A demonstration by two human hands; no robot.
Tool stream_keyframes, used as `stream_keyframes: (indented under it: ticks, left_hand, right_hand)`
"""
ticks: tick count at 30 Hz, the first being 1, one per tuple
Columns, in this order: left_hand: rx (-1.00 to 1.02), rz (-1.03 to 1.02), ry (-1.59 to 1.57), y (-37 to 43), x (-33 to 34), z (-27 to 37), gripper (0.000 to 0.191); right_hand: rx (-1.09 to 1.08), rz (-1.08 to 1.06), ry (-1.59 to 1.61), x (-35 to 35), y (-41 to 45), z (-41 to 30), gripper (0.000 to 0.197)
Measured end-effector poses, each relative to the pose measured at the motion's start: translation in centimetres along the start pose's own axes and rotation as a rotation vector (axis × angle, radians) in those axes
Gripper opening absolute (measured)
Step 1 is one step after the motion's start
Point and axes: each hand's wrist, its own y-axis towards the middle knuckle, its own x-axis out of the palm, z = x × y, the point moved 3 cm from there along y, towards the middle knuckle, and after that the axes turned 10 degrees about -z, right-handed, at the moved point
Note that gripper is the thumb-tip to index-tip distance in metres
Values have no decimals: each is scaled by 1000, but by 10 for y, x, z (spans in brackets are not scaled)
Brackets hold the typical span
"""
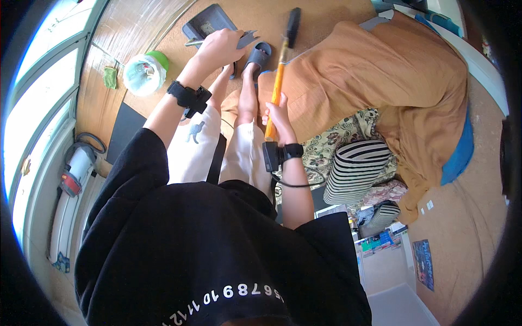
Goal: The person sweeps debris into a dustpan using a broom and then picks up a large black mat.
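My left hand is closed around a thin grey piece with a jagged end; a pale greenish stick-like part sticks out on its other side. Just beyond that hand, a grey plastic dustpan or tray with ridges at one side lies on the floor, with light debris inside; the hand hides part of its near edge. My right hand grips the orange handle of a brush, whose dark bristle head points away from me and is blurred.
A lined waste bin and a green cloth are at the left. My slippered feet stand near the tray. A brown cover drapes over the bed at the right, beside a striped pillow. A cordless vacuum lies by the window.
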Motion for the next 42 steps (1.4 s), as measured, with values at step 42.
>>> stream_keyframes:
  ticks: [42]
  left_hand:
    - [-29, -100, -14, -23, -29, -14, 41]
  right_hand:
    - [-142, -106, 61, -45, -25, -42, 49]
